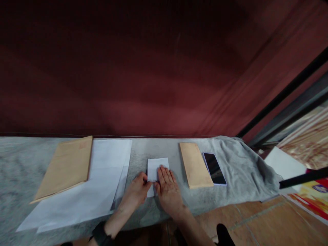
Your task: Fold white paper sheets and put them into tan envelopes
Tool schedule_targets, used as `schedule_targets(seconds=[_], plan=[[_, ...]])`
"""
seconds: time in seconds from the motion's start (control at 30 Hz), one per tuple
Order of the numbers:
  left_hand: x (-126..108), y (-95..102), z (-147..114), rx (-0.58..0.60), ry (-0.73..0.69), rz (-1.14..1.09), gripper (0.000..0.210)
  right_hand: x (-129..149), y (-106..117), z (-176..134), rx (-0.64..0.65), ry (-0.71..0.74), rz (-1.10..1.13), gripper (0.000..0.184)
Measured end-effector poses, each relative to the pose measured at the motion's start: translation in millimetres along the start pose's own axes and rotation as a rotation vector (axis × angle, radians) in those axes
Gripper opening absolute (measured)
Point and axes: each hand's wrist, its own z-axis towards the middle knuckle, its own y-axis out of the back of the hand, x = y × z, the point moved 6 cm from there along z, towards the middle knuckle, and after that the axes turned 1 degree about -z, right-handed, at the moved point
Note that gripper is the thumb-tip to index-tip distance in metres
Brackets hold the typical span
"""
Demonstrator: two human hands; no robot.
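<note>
A long, narrow surface under a mottled grey cloth (153, 147) carried everything. Taking the small folded white paper (153, 167) as the dial's centre, that piece lay flat on the cloth, partly covered from view. At nine o'clock, overlapping large white sheets (102, 181) were spread, their lower corners reaching toward eight. A large brown envelope (70, 164) rested partly over those sheets, on their ten o'clock side. Between two and three o'clock lay a narrower brown envelope (196, 165), slightly slanted. Just beyond it, near three, a phone (214, 169) lay, its dark screen up. Farther toward three, the cloth bunched into wrinkles.
</note>
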Motion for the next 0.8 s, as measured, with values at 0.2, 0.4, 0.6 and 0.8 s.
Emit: schedule_targets(seconds=[0.2,0.4,0.6,0.8], plan=[[-27,1.7,4,-0.234,-0.326,0.226,0.025,-3,-8,-2,-0.03,0.028,-0.054,0.052],[-43,-39.1,20,-0.249,-0.648,0.366,0.053,-5,-22,-9,-0.097,0.083,-0.084,0.051],[-31,-46.6,28,-0.325,-0.651,0.51,0.056,-3,-17,-14,-0.092,0.061,-0.076,0.051],[-35,-37.7,25,-0.334,-0.622,0.544,0.06,-9,1,-15,-0.018,0.031,0.005,0.047]])
